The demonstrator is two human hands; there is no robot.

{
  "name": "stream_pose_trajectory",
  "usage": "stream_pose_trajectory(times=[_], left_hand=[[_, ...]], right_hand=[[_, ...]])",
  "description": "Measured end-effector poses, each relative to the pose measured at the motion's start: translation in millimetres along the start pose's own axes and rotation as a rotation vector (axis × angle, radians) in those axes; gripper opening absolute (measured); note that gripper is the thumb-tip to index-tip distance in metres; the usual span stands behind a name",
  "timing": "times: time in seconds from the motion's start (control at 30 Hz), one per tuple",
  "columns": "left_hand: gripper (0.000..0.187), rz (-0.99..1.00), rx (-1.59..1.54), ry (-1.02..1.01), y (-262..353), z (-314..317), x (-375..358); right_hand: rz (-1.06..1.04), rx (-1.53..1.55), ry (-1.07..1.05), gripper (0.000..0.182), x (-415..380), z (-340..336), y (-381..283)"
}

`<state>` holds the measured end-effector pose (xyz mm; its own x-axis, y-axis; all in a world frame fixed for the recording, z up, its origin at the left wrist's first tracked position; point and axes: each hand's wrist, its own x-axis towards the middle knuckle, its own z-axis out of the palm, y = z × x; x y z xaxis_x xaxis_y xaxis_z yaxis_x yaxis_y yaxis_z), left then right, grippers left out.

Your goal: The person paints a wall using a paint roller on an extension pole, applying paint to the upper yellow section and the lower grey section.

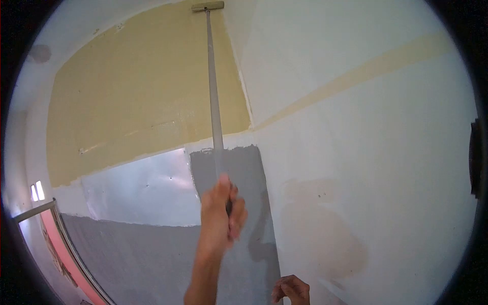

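My left hand is closed around the lower part of a long grey pole. At the pole's top end a paint roller lies against the upper wall, close to the corner. Behind it spreads a yellow-beige painted area. Low in the view, in front of the white right-hand wall, is my right hand, partly cut off by the frame edge. Its fingers are loosely bent, with nothing visible in them and no contact with the pole.
Below the yellow area, a shiny pale panel and grey paint cover the wall. The right wall is white with a beige stripe. A framed opening with a pink edge stands at lower left.
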<state>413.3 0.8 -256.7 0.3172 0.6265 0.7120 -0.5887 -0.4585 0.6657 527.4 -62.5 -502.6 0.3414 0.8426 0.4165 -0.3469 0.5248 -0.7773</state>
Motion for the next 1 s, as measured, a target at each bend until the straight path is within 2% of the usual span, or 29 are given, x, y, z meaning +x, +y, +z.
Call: stream_pose_trajectory(times=[0.17,0.27,0.33,0.4,0.5,0.6,0.73,0.83,1.0], left_hand=[[0.043,-0.019,-0.094,0.054,1.3,-5.3,-39.3],[0.041,-0.032,-0.095,0.080,29.7,-0.8,-19.2],[0.036,0.014,-0.192,0.007,49.3,-3.7,4.1],[0.030,0.002,-0.241,-0.031,73.4,-7.8,33.3],[0.028,-0.017,-0.206,-0.114,90.8,-17.2,72.2],[0.026,-0.029,-0.187,-0.077,74.0,-17.2,64.8],[0.029,-0.076,-0.270,-0.026,21.4,-9.4,-6.7],[0.032,-0.092,-0.203,0.093,-10.7,-9.3,-48.5],[0.032,-0.013,-0.110,0.129,-22.4,-19.2,-41.6]], right_hand=[[-0.005,0.023,0.009,0.020,1.5,1.6,2.1],[-0.010,0.002,0.006,0.020,0.7,-3.1,3.4],[0.039,-0.008,0.045,0.021,1.3,-0.9,-0.6],[0.021,-0.001,-0.009,0.021,0.5,-2.8,4.2],[0.058,0.021,-0.023,0.022,-0.6,2.0,3.0],[0.101,0.069,-0.030,0.023,-3.7,3.3,5.2],[0.137,0.076,0.005,0.022,-1.7,-1.6,7.2],[0.050,0.056,0.016,0.021,-1.7,-8.3,9.2],[0.009,-0.048,0.032,0.024,2.9,-9.8,1.0]])
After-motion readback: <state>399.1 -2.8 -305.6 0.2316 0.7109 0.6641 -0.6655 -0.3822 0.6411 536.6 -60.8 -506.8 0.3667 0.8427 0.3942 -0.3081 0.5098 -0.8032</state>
